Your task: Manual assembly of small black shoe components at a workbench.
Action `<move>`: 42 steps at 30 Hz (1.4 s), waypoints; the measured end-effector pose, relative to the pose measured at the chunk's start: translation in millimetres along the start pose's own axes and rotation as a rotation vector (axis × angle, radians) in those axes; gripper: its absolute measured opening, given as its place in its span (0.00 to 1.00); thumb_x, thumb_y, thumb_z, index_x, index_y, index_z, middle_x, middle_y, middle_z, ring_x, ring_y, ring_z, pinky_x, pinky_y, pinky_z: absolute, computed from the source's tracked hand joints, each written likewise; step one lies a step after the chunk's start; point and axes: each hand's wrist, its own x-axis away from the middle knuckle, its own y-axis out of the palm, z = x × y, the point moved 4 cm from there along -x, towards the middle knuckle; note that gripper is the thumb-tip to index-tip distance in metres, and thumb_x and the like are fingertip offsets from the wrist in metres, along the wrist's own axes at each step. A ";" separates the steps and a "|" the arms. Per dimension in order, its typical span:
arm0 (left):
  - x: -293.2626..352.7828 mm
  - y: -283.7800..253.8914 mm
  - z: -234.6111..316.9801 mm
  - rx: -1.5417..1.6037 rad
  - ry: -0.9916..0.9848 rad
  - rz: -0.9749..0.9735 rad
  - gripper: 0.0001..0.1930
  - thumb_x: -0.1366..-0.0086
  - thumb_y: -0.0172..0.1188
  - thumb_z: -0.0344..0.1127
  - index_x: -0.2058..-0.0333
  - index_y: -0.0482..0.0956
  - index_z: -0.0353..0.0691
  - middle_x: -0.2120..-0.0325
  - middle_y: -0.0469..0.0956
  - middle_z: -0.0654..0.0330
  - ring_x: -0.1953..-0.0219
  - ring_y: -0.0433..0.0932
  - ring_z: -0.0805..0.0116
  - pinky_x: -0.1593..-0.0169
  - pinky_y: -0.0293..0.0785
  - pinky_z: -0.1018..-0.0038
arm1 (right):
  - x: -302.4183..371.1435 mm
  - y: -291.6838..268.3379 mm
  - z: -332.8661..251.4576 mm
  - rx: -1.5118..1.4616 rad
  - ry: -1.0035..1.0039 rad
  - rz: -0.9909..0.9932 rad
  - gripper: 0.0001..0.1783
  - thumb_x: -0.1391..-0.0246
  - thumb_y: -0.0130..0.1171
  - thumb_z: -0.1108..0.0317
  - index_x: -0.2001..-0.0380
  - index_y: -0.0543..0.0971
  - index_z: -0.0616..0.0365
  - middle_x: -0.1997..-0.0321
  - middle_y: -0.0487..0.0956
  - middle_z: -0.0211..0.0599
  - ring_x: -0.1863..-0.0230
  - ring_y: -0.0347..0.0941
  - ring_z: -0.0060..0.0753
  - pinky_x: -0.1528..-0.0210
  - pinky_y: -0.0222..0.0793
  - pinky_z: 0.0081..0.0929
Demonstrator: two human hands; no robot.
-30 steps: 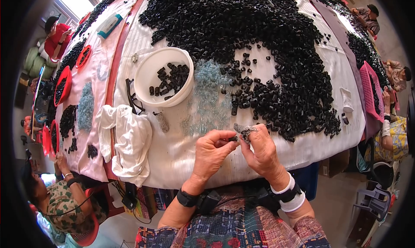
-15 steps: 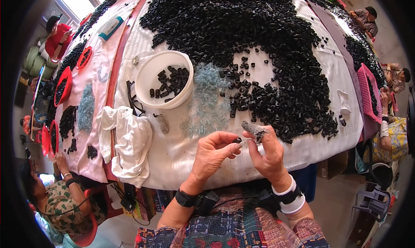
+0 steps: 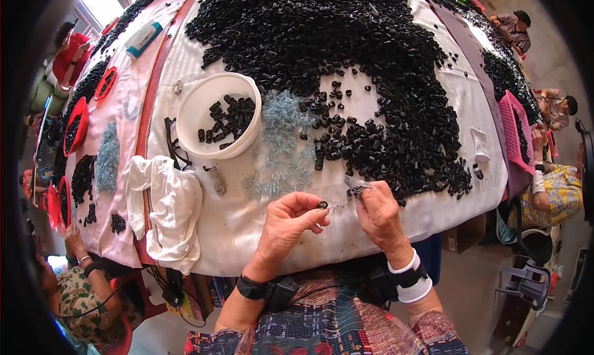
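Observation:
Between the thumb and fingertips of my left hand (image 3: 291, 228), a small black cylindrical piece (image 3: 322, 205) is pinched, its round end showing. Level with it on the right, my right hand (image 3: 382, 216) is closed on a grey, tapered thing (image 3: 355, 185) whose kind I cannot make out; the fingers cover part of it. Both hands are over the front of the white cloth (image 3: 229, 231), a little apart. Beyond them lie a heap of small black cylindrical pieces (image 3: 396, 132) and a scatter of tiny pale blue clear bits (image 3: 284, 126).
A white basin (image 3: 184, 135) holds several black pieces. Left of my hands lie a grey speckled thing (image 3: 215, 180) and a crumpled white cloth (image 3: 170, 212). A pink basket (image 3: 515, 132) stands at the right. Other people sit or stand around the tables.
The view has shifted slightly, moving the table leftward in the picture. My right fingers have closed further around the grey thing. My left hand still pinches the black piece, its end now more visible.

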 end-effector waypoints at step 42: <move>5.8 8.6 -5.4 -0.136 0.100 0.051 0.10 0.43 0.65 0.28 0.62 0.78 0.33 0.70 0.81 0.61 0.69 0.78 0.80 0.67 0.74 0.84 | -16.6 -3.8 -37.3 -0.213 0.054 0.034 0.14 0.59 0.63 0.84 0.66 0.79 0.62 0.72 0.78 0.42 0.73 0.75 0.41 0.71 0.70 0.29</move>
